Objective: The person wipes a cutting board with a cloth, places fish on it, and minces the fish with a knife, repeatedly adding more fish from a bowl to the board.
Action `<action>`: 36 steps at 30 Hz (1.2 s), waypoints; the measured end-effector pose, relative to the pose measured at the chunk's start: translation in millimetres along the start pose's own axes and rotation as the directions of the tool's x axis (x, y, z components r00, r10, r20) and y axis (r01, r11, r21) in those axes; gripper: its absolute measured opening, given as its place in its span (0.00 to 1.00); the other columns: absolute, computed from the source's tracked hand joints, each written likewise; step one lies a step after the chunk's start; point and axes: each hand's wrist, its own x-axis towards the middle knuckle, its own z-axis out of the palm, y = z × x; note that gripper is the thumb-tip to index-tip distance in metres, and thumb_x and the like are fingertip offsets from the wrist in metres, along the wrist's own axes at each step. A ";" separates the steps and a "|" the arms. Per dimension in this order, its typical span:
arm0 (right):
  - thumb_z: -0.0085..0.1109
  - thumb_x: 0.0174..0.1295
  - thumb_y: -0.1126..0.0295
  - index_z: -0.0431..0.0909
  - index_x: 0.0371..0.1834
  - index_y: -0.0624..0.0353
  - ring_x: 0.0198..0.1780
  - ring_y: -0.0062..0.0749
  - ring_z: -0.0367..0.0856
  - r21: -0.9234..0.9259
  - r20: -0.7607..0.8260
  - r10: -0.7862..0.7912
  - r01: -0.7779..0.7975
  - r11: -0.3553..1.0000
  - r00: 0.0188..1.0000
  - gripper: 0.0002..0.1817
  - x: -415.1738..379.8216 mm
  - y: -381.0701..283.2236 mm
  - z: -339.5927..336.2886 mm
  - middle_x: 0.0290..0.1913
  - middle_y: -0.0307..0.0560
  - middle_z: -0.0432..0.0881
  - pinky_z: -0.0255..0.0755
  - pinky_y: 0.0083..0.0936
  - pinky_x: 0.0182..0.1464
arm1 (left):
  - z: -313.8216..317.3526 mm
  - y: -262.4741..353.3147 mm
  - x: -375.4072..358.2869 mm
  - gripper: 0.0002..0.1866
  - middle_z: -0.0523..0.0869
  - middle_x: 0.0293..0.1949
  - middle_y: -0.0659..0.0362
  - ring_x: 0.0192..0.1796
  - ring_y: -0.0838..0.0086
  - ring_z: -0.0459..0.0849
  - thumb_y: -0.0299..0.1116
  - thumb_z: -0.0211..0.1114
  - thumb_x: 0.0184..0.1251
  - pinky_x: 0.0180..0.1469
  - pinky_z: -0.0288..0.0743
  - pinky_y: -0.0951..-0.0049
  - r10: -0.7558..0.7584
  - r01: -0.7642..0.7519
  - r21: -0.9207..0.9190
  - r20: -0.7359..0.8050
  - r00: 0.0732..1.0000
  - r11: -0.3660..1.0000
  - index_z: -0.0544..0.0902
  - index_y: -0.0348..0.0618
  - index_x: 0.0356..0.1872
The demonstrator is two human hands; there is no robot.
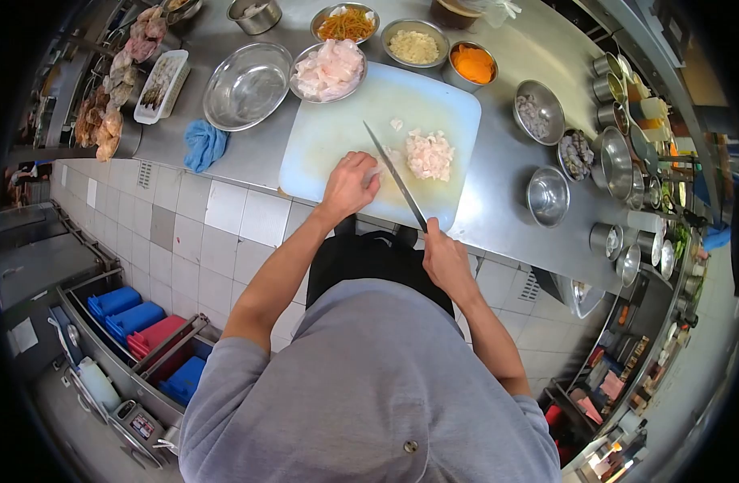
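One knife [397, 175] is clamped by its handle in the right hand [445, 258]; the left hand [349, 187], grip unclear, curls at pale meat [375, 172], likely soft, slippery, best pinned from above.

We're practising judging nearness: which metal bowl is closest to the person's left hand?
The bowl of pale pieces, overlapping the far left corner of the cutting board; other bowls are farther from the left hand.

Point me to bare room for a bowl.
Bare counter lies between the board and small empty bowl, and between board and blue cloth. The board's left part, beside the left hand, is bare too. Crowded: behind the board, lined with food bowls.
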 end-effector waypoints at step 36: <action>0.54 0.72 0.78 0.64 0.58 0.63 0.34 0.73 0.83 -0.040 0.032 -0.059 0.061 0.997 0.998 0.15 32.1 -0.9 35.4 0.31 0.65 0.84 0.74 0.62 0.35 | -11.5 -0.6 -11.5 0.12 0.88 0.48 0.50 0.52 0.51 0.85 0.23 0.73 0.57 0.56 0.83 0.57 0.046 -0.047 0.046 0.009 0.999 0.998 0.86 0.36 0.44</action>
